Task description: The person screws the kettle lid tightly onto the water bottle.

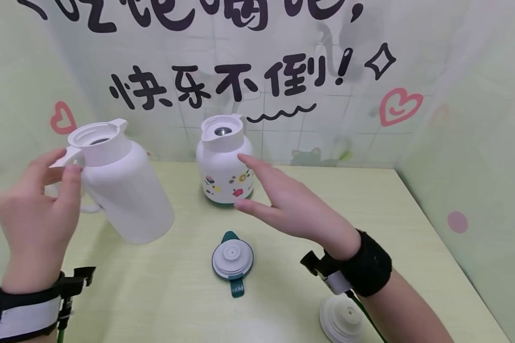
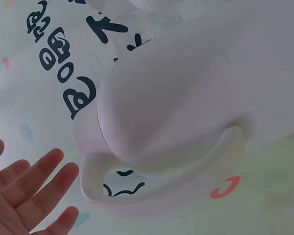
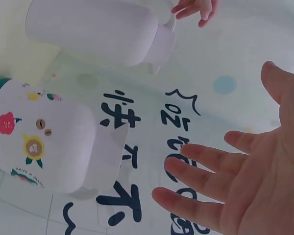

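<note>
A tall white thermos jug (image 1: 133, 190), its top uncovered, stands at the left of the head view. My left hand (image 1: 43, 205) is right by its handle, fingers extended; in the left wrist view the fingers (image 2: 46, 171) lie beside the handle (image 2: 186, 191), not wrapped round it. A shorter white thermos jug (image 1: 223, 162) with fruit and flower prints stands at the back middle, also uncovered. My right hand (image 1: 279, 195) hovers in front of its right side with straight, spread fingers, and the right wrist view shows nothing in the palm (image 3: 264, 196).
A grey-and-green lid (image 1: 232, 259) lies on the table (image 1: 176, 286) in front of the short jug. Nearer, a white lid (image 1: 341, 319) is partly covered by the right forearm. Behind stands a wall sheet (image 1: 347, 114) with black writing.
</note>
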A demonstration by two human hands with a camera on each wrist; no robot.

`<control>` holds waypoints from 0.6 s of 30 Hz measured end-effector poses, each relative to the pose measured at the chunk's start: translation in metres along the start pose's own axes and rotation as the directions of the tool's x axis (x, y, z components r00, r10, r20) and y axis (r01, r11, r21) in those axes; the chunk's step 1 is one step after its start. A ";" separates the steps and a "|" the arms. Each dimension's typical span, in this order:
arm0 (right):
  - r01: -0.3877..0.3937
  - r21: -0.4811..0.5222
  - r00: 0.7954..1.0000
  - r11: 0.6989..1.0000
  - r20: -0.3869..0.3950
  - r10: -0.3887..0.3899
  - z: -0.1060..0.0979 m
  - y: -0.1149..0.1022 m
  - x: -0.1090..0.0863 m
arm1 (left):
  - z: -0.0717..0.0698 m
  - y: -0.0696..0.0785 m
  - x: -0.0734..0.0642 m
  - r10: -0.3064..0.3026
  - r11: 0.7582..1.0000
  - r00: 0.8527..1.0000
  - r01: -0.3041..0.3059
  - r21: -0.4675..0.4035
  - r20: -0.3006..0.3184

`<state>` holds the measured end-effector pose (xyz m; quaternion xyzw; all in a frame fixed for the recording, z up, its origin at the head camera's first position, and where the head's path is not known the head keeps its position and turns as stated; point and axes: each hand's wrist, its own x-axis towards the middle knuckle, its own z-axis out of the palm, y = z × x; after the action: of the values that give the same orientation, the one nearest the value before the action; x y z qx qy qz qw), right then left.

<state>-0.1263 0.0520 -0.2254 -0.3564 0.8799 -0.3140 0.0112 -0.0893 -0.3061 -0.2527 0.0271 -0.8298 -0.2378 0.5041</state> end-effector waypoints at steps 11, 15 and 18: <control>0.049 0.145 0.999 0.988 0.002 -0.050 0.038 -0.015 0.038 | -0.006 -0.025 0.010 -0.238 0.971 0.971 0.238 0.009 -0.019; 0.082 0.167 0.996 0.983 -0.047 -0.075 0.053 -0.016 0.050 | -0.006 -0.033 0.014 -0.377 0.925 0.923 0.379 -0.020 0.078; 0.098 0.223 0.993 0.970 -0.092 -0.079 0.066 -0.016 0.058 | -0.006 -0.040 0.015 -0.465 0.879 0.873 0.475 -0.038 0.146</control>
<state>-0.1435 -0.0296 -0.2578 -0.3784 0.8211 -0.4274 0.0016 -0.0996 -0.3477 -0.2553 0.1938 -0.8207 -0.3847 0.3754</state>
